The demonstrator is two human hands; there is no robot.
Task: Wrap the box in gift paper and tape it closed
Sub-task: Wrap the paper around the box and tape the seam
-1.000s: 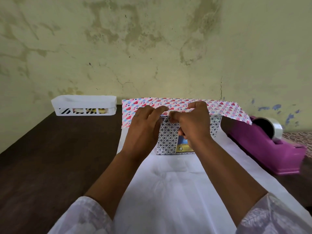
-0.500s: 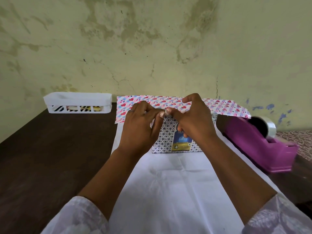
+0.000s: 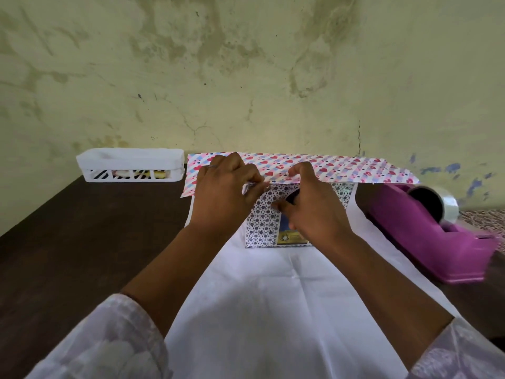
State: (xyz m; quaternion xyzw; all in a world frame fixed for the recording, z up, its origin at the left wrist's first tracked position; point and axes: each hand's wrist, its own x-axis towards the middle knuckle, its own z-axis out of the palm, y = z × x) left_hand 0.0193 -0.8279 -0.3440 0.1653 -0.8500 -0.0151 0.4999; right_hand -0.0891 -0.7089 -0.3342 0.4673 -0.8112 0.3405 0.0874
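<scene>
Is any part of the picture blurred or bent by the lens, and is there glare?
Head view: the tape dispenser at the right edge is smeared; the sleeves at the bottom corners look soft; the table edges splay from wide-angle distortion; light is soft, with only a mild sheen on the tape roll.

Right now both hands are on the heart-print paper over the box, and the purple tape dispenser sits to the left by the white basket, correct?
Not quite. In the head view the purple tape dispenser sits to the right of the box, away from the white basket at the back left. The left hand and right hand are on the heart-print paper over the box.
</scene>
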